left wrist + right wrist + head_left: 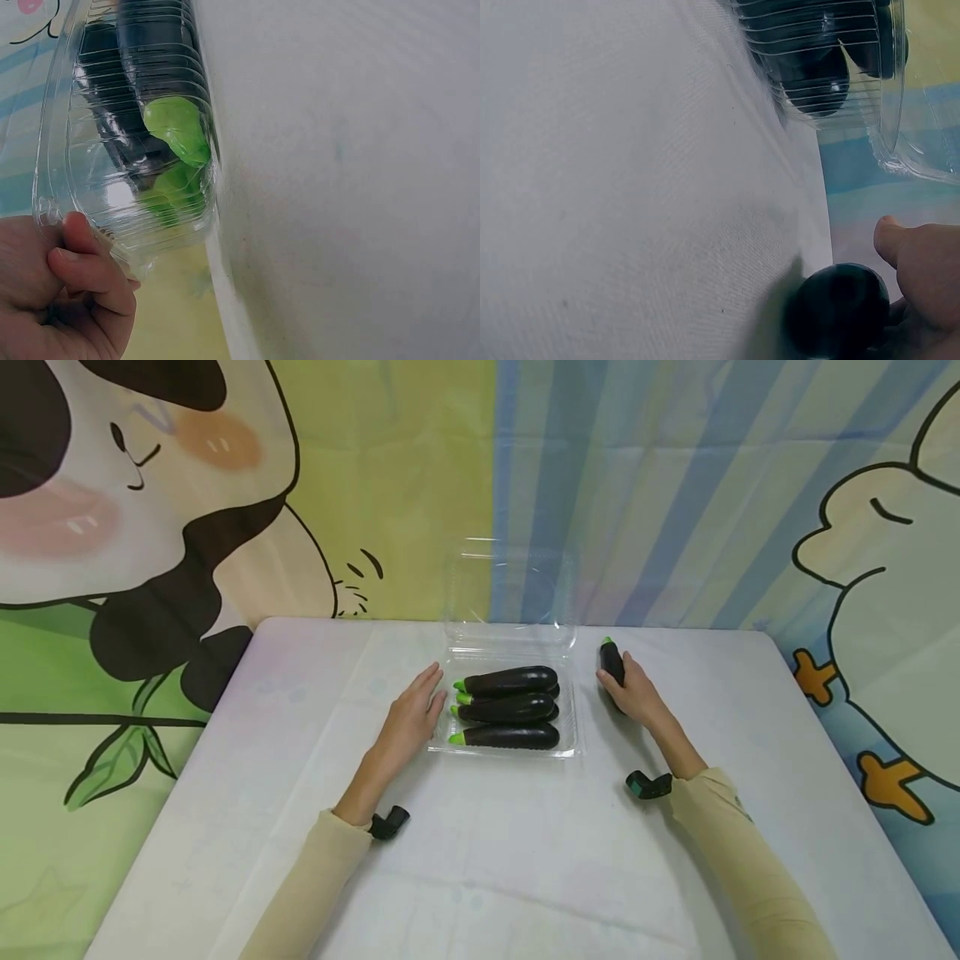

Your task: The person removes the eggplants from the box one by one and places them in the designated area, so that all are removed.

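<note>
Eggplant [611,662], one: dark, glossy, green cap at the far end; gripped between thumb and fingers of the right hand [633,695], to the right of the container and apart from it. Whether it touches the surface below, we cannot tell.

Container [572,714], one: clear ribbed plastic, at the middle of the far half. Its lid [459,589], one, stands raised along the far side.

Packed eggplants [510,737]: lying crosswise inside, caps to the left. We count four green caps from above; three bodies lie uppermost, with others partly hidden beneath, so the full number cannot be told.

Left hand [408,714], one: at the container's left rim, touching it, some fingers bent in the wrist view. Whether it pinches the plastic, we cannot tell.

Sleeves [750,860], two: beige, one per arm. Black wrist devices [390,823], two: one at each cuff.

Surface [480,860], one: white, cloth-covered, lightly creased, narrowing toward the far edge.

Backdrop [397,485]: printed fabric beyond the surface, yellow-green to the left, blue-striped to the right. We list two large cartoon figures: a black-and-white one [247,552] at left, a pale one [900,627] with two orange feet at right.
</note>
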The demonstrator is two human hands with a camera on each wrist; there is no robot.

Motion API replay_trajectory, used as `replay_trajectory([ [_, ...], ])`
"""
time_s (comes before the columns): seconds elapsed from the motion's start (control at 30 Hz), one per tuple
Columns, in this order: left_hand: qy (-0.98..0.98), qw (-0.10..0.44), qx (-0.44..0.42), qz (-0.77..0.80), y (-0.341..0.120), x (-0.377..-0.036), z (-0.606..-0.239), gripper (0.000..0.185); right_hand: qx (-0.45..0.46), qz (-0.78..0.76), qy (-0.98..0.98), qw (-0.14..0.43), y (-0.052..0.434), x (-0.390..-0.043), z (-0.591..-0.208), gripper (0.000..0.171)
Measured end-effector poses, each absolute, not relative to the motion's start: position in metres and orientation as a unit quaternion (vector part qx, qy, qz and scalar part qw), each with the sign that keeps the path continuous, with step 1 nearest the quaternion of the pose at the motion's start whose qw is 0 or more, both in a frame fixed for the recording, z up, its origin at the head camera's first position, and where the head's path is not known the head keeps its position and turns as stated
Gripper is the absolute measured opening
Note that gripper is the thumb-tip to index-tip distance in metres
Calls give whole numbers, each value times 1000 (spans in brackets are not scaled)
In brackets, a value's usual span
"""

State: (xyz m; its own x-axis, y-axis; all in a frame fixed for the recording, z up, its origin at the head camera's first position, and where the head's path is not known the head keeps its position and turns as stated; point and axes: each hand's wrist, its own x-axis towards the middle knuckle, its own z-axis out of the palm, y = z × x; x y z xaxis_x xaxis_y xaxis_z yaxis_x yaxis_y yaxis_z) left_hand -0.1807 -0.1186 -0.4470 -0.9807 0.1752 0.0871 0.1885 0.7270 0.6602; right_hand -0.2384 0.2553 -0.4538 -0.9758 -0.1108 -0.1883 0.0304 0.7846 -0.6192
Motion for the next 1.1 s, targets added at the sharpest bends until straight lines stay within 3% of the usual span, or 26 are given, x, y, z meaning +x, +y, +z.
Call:
replay_trajectory([
  [0.1, -930, 7, -96, -355, -119, -181, -446, 48, -27, -324, 943, 67, 256, -239, -453, 79],
  [0.2, -930, 4, -94, -355, -117, -181, -446, 48, -50, -313, 948, -17, 256, -239, -450, 73],
  [0.3, -929, 8, -93, -357, -117, -181, -446, 48, -103, -300, 944, -98, 249, -237, -437, 63],
  [0.4, -930, 13, -92, -356, -117, -180, -447, 48, -189, -286, 931, -127, 235, -232, -416, 54],
  [0.6, -930, 10, -90, -355, -118, -181, -447, 49, -345, -256, 901, -63, 202, -223, -380, 48],
  [0.83, -930, 12, -92, -355, -118, -181, -447, 48, -434, -222, 873, 34, 171, -223, -370, 47],
  [1.1, -931, 9, -93, -354, -118, -181, -446, 48, -495, -197, 844, 62, 146, -219, -376, 45],
])
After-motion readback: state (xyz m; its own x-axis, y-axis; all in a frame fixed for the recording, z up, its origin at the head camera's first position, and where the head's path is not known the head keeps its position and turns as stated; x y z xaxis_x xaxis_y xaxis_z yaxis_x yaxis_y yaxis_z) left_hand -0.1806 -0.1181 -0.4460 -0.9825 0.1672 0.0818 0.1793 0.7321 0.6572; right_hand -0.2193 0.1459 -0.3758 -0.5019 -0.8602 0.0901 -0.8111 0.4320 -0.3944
